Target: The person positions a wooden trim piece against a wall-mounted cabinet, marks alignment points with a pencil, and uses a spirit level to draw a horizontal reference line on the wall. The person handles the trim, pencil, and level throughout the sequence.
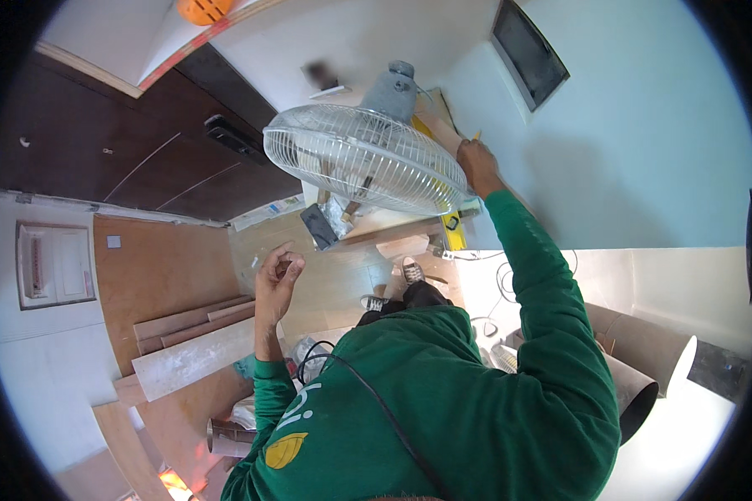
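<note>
Up beside the pale blue wall, my right hand (480, 167) is closed around a short, thin yellow stick that looks like a pencil (477, 135). It is just right of the fan's rim and near a board surface. The fan (363, 159) has a round wire cage and a grey motor housing, and it hides much of the work surface behind it. My left hand (277, 280) is raised over the floor at the left. Its fingers are loosely curled and somewhat apart, with nothing visible in them.
A yellow spirit level (453, 232) stands below the fan's right side. A black rectangular object (318, 227) and a wooden-handled tool (353, 207) lie on the surface edge. Planks (196, 355) lean at the left; rolled sheets (643, 338) lie at the right. A dark cable (384, 409) crosses my green sweatshirt.
</note>
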A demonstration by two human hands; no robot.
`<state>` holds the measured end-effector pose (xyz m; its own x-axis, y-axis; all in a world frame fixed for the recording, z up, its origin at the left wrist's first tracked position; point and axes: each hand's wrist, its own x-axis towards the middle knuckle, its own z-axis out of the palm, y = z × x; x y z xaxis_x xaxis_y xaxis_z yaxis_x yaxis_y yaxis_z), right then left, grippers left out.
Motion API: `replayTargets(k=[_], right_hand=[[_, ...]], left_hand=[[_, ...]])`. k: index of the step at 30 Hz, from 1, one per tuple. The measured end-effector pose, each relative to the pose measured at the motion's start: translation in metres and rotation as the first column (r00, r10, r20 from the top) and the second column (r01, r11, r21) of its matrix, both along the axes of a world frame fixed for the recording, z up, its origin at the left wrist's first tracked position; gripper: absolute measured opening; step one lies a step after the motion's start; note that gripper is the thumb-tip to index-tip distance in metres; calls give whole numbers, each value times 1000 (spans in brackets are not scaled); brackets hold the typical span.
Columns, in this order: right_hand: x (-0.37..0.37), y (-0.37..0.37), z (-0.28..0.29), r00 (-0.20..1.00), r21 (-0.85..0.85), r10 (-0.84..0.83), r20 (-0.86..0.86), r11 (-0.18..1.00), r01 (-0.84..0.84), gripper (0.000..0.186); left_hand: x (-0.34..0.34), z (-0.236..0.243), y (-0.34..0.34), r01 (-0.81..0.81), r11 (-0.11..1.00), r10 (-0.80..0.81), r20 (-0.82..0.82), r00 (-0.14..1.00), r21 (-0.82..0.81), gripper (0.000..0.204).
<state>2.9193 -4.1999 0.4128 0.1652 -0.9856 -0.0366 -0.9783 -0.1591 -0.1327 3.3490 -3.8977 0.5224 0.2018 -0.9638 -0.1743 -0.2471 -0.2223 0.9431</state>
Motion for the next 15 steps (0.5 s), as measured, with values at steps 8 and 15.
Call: replayTargets(k=[8, 15], right_hand=[[0, 73, 96, 951, -280, -47, 304, 950, 137, 36], [-4, 256, 71, 822, 254, -325, 468, 940, 227, 26]], left_hand=[[-18, -40, 15, 52, 993, -50, -18, 999, 104, 46], [-36, -73, 49, 140, 971, -132, -51, 990, 196, 43]])
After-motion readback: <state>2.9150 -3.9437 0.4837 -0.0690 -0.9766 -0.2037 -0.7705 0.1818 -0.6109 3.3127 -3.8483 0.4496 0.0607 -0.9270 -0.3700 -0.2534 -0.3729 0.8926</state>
